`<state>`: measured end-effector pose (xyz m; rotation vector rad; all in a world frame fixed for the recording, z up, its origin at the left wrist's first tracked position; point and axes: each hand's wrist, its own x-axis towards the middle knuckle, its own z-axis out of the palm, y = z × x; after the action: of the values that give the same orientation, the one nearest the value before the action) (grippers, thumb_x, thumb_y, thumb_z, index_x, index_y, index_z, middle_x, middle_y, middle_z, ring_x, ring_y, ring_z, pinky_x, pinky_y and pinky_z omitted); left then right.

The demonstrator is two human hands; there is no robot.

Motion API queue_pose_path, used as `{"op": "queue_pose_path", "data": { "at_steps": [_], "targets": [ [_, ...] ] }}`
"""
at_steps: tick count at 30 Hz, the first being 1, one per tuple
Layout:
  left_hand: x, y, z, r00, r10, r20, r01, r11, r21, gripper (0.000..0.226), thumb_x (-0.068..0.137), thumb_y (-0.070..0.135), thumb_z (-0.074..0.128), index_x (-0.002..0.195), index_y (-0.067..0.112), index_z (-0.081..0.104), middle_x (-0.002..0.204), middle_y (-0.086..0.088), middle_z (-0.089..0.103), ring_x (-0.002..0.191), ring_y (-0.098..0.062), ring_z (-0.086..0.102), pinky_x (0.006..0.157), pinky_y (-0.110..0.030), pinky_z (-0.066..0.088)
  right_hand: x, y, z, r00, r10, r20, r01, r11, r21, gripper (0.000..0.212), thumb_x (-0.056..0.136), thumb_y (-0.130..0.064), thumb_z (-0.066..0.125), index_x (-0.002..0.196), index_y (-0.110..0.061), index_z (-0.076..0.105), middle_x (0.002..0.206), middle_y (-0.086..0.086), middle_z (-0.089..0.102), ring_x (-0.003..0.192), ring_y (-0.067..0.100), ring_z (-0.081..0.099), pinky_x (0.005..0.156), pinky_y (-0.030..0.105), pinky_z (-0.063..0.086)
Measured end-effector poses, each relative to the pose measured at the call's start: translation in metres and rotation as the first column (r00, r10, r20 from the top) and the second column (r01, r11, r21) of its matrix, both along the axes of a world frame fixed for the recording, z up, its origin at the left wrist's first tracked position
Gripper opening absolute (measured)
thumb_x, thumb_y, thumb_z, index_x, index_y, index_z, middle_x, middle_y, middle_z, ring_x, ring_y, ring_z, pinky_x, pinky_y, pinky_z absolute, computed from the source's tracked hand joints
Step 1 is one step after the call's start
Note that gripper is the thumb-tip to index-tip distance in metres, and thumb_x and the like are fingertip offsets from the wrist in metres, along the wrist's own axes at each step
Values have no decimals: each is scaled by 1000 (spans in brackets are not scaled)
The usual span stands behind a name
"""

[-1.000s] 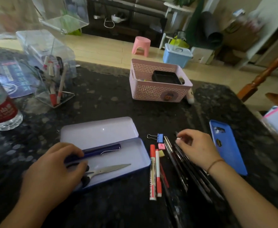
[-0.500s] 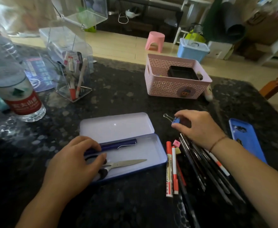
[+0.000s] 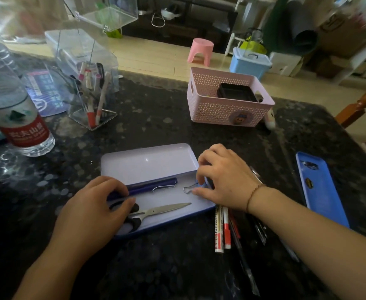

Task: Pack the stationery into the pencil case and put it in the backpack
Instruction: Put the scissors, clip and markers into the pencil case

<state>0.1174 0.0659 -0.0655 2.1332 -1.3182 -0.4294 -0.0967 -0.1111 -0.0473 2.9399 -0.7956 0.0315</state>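
the left hand [image 3: 95,211] lies with fingers together on the scissors [image 3: 156,211] in the open pencil case [image 3: 154,169]. the right hand [image 3: 223,180] pinches a binder clip [image 3: 190,188] inside it. farther back sits a pink basket [image 3: 227,107].

We see our left hand [image 3: 95,213] resting on the scissors [image 3: 156,211] handles inside the open case [image 3: 156,191], beside a blue pen [image 3: 154,185]. Our right hand [image 3: 225,178] pinches a binder clip [image 3: 190,188] over the case's right end. Markers [image 3: 222,228] lie just beside it.
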Motion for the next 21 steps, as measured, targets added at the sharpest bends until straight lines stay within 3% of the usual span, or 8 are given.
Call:
{"op": "queue_pose_path", "data": {
  "at_steps": [5,8,12,17,21],
  "targets": [
    [3,1,-2,1000,-26,-8,26,999,44,22,74,25,76,77,39,59,92,25,56,77,2,54,60,-19,38,0,-5,-11,979,-188,82,189,982,-10,29,73,-62,60,74,-37,45,91,-10,51,93,15,43,77,34,39],
    [2,1,-4,999,-27,-27,28,999,38,27,75,17,74,78,39,59,93,23,55,72,-1,55,59,-17,37,-3,-1,-13,954,-259,152,255,966,46,28,77,-59,58,78,-33,50,89,-10,52,91,13,43,77,32,40],
    [1,-1,-7,998,3,-57,-5,1000,-28,33,76,5,70,77,37,60,89,19,56,64,-5,55,59,-17,37,-32,17,3,878,-298,373,270,954,126,14,82,-42,58,80,-28,56,81,-10,54,82,11,47,71,32,45],
    [10,0,-13,974,218,-60,-223,971,-85,44,78,-2,61,70,41,57,76,13,57,65,-8,53,65,-31,44,-76,54,7,990,-42,135,12,976,218,11,83,-28,60,92,-28,64,94,-13,61,91,4,51,79,25,47],
    [16,3,-15,975,209,-69,-215,973,-84,37,75,6,68,69,41,57,75,10,58,67,-15,56,67,-34,45,-83,63,4,994,56,92,-77,968,241,21,81,-19,60,99,-28,67,105,-11,62,101,7,52,84,27,47]
  ]
}}
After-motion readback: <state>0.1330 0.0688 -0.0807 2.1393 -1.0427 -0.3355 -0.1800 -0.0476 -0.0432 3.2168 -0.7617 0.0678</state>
